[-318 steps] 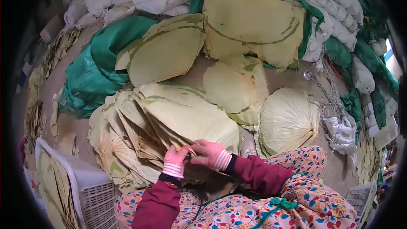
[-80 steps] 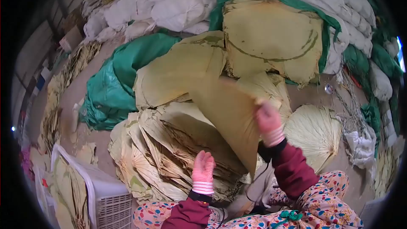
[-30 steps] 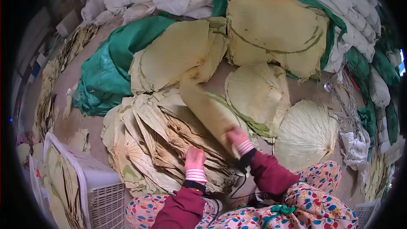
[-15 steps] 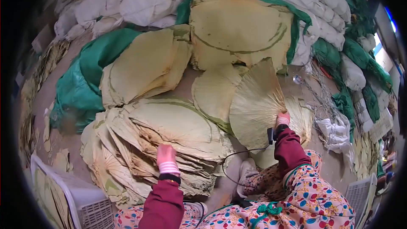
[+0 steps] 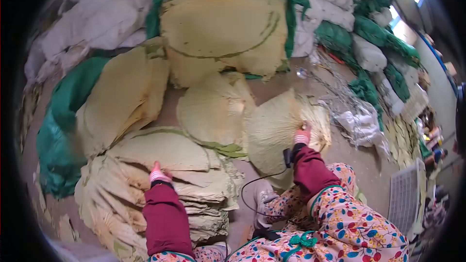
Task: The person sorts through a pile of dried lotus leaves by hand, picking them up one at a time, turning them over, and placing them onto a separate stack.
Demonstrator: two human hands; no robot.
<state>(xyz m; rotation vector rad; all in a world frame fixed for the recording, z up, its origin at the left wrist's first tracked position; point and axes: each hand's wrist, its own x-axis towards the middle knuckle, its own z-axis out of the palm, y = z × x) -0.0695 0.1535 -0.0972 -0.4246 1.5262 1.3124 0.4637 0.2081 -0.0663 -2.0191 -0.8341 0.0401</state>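
My left hand (image 5: 159, 172) is over the wide pile of dried lotus leaves (image 5: 131, 194) on the left, its fingers closed at a leaf's edge; the fingertips are partly hidden. At the right, my right hand (image 5: 302, 135) pinches a pale, fan-shaped dried lotus leaf (image 5: 272, 126) near its ribbed centre. That leaf slants over other leaves (image 5: 318, 116) lying on the floor. Between the two hands, a little farther off, rests another rounded leaf group (image 5: 208, 111).
A tall leaf stack (image 5: 221, 24) in green wrapping stands at the back, another leaf bundle (image 5: 126, 92) beside green cloth (image 5: 63, 136) at left. White sacks (image 5: 107, 19) line the back. A white crate (image 5: 405, 194) is at right. A black cable (image 5: 245, 191) hangs from my right wrist.
The view has turned right. The leaf in my right hand has tilted down toward the right-hand leaves. My left hand has moved farther up over the pile, whose top leaves have shifted.
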